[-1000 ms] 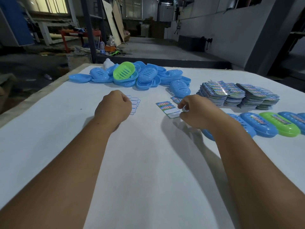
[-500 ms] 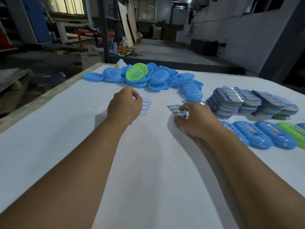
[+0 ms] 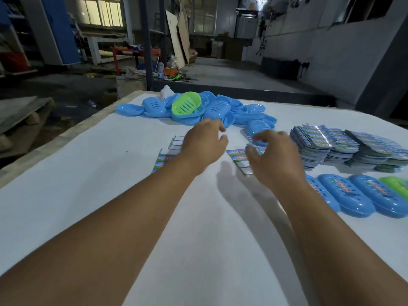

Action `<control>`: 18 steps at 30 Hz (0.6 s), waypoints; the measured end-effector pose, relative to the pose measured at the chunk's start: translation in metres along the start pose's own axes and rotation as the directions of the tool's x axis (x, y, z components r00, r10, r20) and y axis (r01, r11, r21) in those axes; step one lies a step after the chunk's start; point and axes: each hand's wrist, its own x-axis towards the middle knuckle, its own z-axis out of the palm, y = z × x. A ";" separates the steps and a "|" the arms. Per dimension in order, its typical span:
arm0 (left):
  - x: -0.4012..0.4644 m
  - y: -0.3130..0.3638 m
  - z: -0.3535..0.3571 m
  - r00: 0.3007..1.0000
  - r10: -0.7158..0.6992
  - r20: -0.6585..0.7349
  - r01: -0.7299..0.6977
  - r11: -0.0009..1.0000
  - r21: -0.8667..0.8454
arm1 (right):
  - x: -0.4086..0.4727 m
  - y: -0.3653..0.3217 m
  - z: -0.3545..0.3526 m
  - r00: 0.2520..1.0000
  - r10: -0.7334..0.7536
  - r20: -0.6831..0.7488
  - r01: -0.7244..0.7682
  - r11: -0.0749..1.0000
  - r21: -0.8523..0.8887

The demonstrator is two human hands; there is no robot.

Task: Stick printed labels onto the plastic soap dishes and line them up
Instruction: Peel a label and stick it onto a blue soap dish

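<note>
1. Where the white table [image 3: 92, 195] carries the work, the left hand [image 3: 204, 143] is raised above it, fingers loosely spread and half curled, holding nothing; it partly covers a label sheet [image 3: 170, 152] lying flat beneath it.
2. Right hand [image 3: 272, 154]: fingers curled, the tips pinching a single printed label [image 3: 256, 149] just above a second label sheet [image 3: 239, 160] that lies flat on the table.
3. Pile of unlabelled soap dishes [image 3: 217, 109]: mostly blue, heaped at the far side of the table beyond both hands; one green dish [image 3: 186, 105] sits tilted on top.
4. Single blue dish [image 3: 257, 129]: apart from the heap, just beyond the right hand's fingertips.
5. Stacks of printed labels [image 3: 344, 149]: several fanned piles to the right of the right hand.
6. Row of labelled dishes [image 3: 353, 195]: side by side along the right edge, lids up, each bearing a label; blue ones nearest, a green one [image 3: 395, 185] further right, cut by the frame.
7. White bottle-like object [image 3: 166, 92]: behind the heap, its detail unclear.
</note>
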 end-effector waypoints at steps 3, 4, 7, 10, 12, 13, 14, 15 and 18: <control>0.024 0.039 0.027 0.971 0.089 0.224 -0.093 0.996 0.009 | 0.009 -0.001 -0.021 0.938 0.202 -0.282 -0.089 0.926 0.367; 0.032 0.052 0.037 0.959 0.079 0.271 -0.087 0.996 0.015 | 0.011 0.000 -0.025 0.920 0.267 -0.287 -0.113 0.882 0.458; 0.053 0.082 0.062 0.943 -0.009 0.334 -0.023 0.996 0.091 | 0.014 0.002 -0.032 0.878 0.401 -0.261 -0.154 0.754 0.639; 0.064 0.099 0.080 0.944 -0.079 0.320 0.015 0.980 0.198 | 0.017 0.003 -0.035 0.846 0.462 -0.266 -0.155 0.691 0.706; 0.066 0.102 0.089 0.952 -0.119 0.281 0.070 0.981 0.180 | 0.019 0.003 -0.034 0.842 0.471 -0.262 -0.156 0.678 0.719; 0.066 0.102 0.092 0.957 -0.132 0.259 0.093 0.983 0.157 | 0.019 0.003 -0.034 0.844 0.470 -0.257 -0.154 0.673 0.724; 0.065 0.101 0.094 0.962 -0.137 0.236 0.107 0.985 0.137 | 0.019 0.003 -0.033 0.847 0.467 -0.254 -0.151 0.670 0.727; 0.064 0.100 0.094 0.967 -0.138 0.216 0.115 0.987 0.113 | 0.019 0.002 -0.033 0.849 0.464 -0.252 -0.149 0.668 0.729; 0.061 0.093 0.083 0.982 -0.123 0.140 0.132 0.990 -0.055 | 0.019 0.001 -0.030 0.856 0.451 -0.253 -0.142 0.675 0.724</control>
